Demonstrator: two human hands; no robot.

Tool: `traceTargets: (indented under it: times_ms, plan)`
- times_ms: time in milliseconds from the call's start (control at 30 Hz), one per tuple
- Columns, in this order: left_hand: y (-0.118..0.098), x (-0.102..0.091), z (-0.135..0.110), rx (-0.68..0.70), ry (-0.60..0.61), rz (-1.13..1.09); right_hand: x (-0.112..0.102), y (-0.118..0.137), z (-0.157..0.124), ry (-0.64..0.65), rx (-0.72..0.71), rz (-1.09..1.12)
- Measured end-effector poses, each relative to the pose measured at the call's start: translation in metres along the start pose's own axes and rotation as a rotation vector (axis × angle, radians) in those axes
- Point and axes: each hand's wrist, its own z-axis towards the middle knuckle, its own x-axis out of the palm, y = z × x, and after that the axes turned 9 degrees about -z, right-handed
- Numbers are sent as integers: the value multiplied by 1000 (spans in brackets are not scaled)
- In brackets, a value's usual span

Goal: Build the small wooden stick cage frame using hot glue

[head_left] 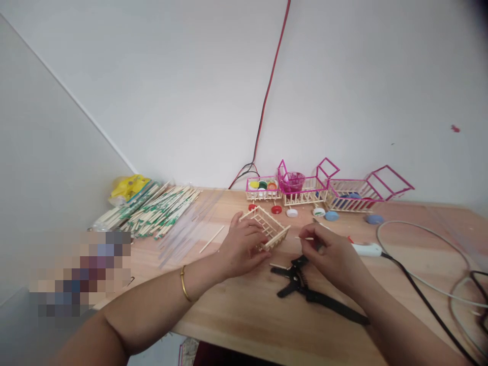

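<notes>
- Centre of the clock, twelve toward the wall: there sat the small stick frame [280, 237], open side up, tilted a little; whether its underside touched the tabletop [236, 310], I couldn't tell.
- And the left hand [244, 246] had it, fingers clamped on the frame's nine-to-seven o'clock side! A good hold, by my reckoning, provided it braced without squeezing thin joints askew.
- Over at four o'clock, the right hand [331, 251] worked small: thumb and forefinger together, clamped on a short stick [307, 238], its free end toward the frame, a gap between.
- A pinch well back from that end looked wise, leaving the tip in clear sight; a level wrist would probably have kept it square.
- Down at five, the black-handled pliers [295, 278] lay beneath the right hand, a cut stick [279, 266] beside them; the forearm seemed best kept high there.
- Between three and four, the white corded tool [366, 249] called for care: its cord could have snagged a sleeveless arm.
</notes>
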Motion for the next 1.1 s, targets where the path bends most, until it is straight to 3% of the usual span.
traceTargets:
  times_ms: [100,267,467,633,833,1100]
  plan:
    - [-1,0,-1,22,12,54,1,-2,0,29,-1,-14]
    - [-5,0,-2,128,-72,101,4,-8,1,48,12,1]
    - [-18,-3,-3,277,-169,89,6,-12,4,-24,11,-6]
    - [-28,-7,-6,383,-180,107,8,-16,6,45,-46,69]
    - [-26,-4,-5,296,-160,41,11,-17,6,74,-114,37]
    - [0,2,0,129,-74,-74,12,-11,3,103,-89,-45]
